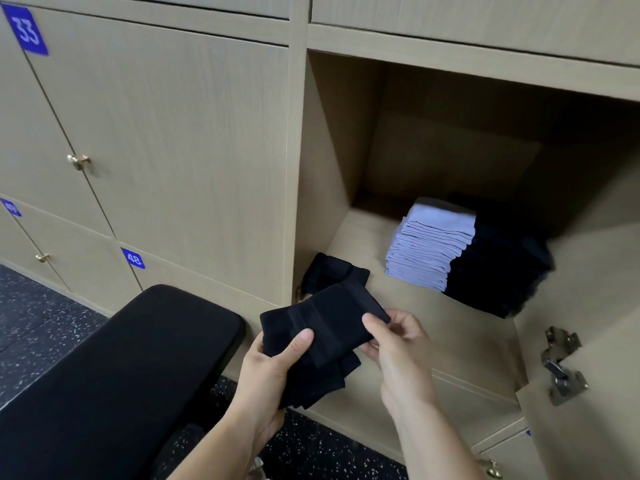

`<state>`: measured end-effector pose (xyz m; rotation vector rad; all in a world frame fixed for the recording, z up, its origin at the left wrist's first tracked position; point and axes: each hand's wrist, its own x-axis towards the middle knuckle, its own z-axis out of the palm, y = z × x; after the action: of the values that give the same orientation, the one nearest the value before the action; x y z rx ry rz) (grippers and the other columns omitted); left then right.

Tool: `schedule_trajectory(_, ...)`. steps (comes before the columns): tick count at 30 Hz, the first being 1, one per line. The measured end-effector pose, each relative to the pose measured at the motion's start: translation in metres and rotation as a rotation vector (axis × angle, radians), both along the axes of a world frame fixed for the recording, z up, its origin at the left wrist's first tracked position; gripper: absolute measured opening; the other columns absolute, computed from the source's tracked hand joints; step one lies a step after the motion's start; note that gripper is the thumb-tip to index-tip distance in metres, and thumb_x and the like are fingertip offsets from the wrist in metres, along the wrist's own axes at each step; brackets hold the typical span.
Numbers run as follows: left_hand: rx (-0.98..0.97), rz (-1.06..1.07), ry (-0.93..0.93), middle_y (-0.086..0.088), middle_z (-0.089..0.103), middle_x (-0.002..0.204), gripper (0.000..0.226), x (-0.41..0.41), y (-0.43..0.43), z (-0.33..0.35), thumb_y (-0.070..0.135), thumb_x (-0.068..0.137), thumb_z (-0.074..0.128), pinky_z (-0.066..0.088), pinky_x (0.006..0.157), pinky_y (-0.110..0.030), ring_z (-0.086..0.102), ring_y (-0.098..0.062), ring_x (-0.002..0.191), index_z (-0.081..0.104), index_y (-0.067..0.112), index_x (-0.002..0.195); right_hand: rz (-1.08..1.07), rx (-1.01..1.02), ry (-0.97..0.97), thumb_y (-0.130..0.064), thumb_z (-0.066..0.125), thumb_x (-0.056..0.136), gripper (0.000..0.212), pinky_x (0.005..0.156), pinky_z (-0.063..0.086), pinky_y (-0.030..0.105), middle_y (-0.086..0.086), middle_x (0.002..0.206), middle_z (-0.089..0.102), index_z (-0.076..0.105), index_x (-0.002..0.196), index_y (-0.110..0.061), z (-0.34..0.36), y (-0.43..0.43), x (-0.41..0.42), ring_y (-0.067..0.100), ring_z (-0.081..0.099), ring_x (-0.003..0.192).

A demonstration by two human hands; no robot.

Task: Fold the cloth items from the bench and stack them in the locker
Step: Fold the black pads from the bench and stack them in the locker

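Late stage of stacking. A dark cloth [325, 327], folded small, is held in front of the open locker [450, 327]. The left hand [273, 368] grips its near-left corner, thumb on top, and the right hand [398, 351] pinches its right edge. Inside stand a pale stack [429, 247] touching a dark stack [498, 271], with one folded dark piece [334, 271] at the front-left corner. The bench [138, 358] shows no cloth in view, so little probably remains.
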<state>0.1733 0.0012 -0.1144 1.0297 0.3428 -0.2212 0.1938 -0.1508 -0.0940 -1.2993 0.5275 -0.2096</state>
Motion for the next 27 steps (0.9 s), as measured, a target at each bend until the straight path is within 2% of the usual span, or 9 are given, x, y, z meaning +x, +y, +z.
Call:
schedule_trajectory(3,0.022,-0.006,0.001,-0.016,0.074,0.105,0.05,0.004,0.003,-0.002,0.016,0.07,0.08,0.057,0.08,-0.053,0.071,-0.037,0.095,0.064,0.01,0.116,0.073,-0.085,0.019,-0.004,0.069,0.083,0.019,0.057,0.052,0.023,0.003,0.088,0.06,0.061,0.096,-0.015,0.003,-0.012,-0.003,0.011,0.06,0.068)
schedule_trajectory(6,0.024,-0.043,-0.005,-0.017,0.073,0.106,0.048,0.01,0.007,-0.003,0.013,0.072,0.079,0.058,0.076,-0.051,0.071,-0.038,0.095,0.063,0.009,0.116,0.281,-0.29,0.04,-0.01,0.069,0.086,0.012,0.051,0.051,0.017,-0.008,0.078,0.069,0.067,0.083,-0.022,0.014,-0.025,0.007,0.001,0.063,0.063)
schedule_trajectory(9,0.038,-0.03,-0.012,-0.015,0.073,0.106,0.05,0.015,0.008,-0.005,0.019,0.069,0.08,0.057,0.081,-0.052,0.071,-0.036,0.096,0.064,0.01,0.116,0.383,-0.389,0.044,-0.007,0.065,0.087,0.013,0.05,0.05,0.017,-0.005,0.075,0.072,0.07,0.083,-0.019,0.021,-0.031,0.024,0.006,0.065,0.066)
schedule_trajectory(11,0.045,-0.006,-0.013,-0.014,0.074,0.105,0.05,0.019,0.01,-0.006,0.022,0.068,0.08,0.057,0.082,-0.051,0.071,-0.035,0.095,0.065,0.011,0.114,0.334,-0.363,-0.002,-0.007,0.065,0.088,0.009,0.05,0.05,0.018,-0.001,0.081,0.073,0.071,0.089,-0.014,0.023,-0.033,0.038,0.008,0.066,0.069)
schedule_trajectory(17,0.034,0.035,-0.003,-0.014,0.074,0.103,0.041,0.027,0.019,-0.013,0.017,0.073,0.078,0.058,0.078,-0.049,0.072,-0.034,0.093,0.066,0.011,0.112,-0.054,-0.089,-0.054,-0.004,0.066,0.087,0.009,0.045,0.047,0.014,0.002,0.084,0.063,0.064,0.079,-0.008,0.01,-0.025,0.087,0.017,0.058,0.075)
schedule_trajectory(20,0.032,0.062,0.008,-0.015,0.075,0.1,0.036,0.029,0.023,-0.018,0.015,0.074,0.077,0.058,0.07,-0.045,0.073,-0.034,0.09,0.066,0.011,0.108,-0.094,-0.042,-0.037,-0.002,0.064,0.089,0.019,0.042,0.045,0.012,0.003,0.083,0.061,0.059,0.073,-0.011,-0.003,-0.011,0.102,0.023,0.057,0.079)
schedule_trajectory(22,0.03,0.076,0.019,-0.015,0.075,0.1,0.038,0.03,0.028,-0.023,0.016,0.073,0.078,0.058,0.071,-0.046,0.072,-0.036,0.091,0.066,0.011,0.109,-0.116,-0.029,-0.012,0.0,0.064,0.088,0.018,0.042,0.047,0.012,0.004,0.084,0.062,0.059,0.074,-0.01,-0.013,-0.004,0.111,0.023,0.058,0.084)
schedule_trajectory(24,0.034,0.082,0.023,-0.015,0.074,0.101,0.042,0.031,0.031,-0.028,0.017,0.07,0.079,0.058,0.074,-0.047,0.072,-0.036,0.092,0.066,0.011,0.109,-0.14,-0.012,0.027,0.0,0.066,0.087,0.011,0.043,0.049,0.013,0.009,0.096,0.063,0.06,0.081,-0.008,-0.024,0.0,0.118,0.022,0.06,0.087)
schedule_trajectory(27,0.038,0.081,0.022,-0.015,0.074,0.101,0.041,0.032,0.034,-0.032,0.016,0.071,0.078,0.058,0.073,-0.047,0.072,-0.036,0.091,0.067,0.01,0.109,-0.179,-0.007,0.061,0.001,0.067,0.086,0.017,0.042,0.048,0.013,0.012,0.104,0.063,0.057,0.076,-0.009,-0.038,0.002,0.125,0.021,0.059,0.086)
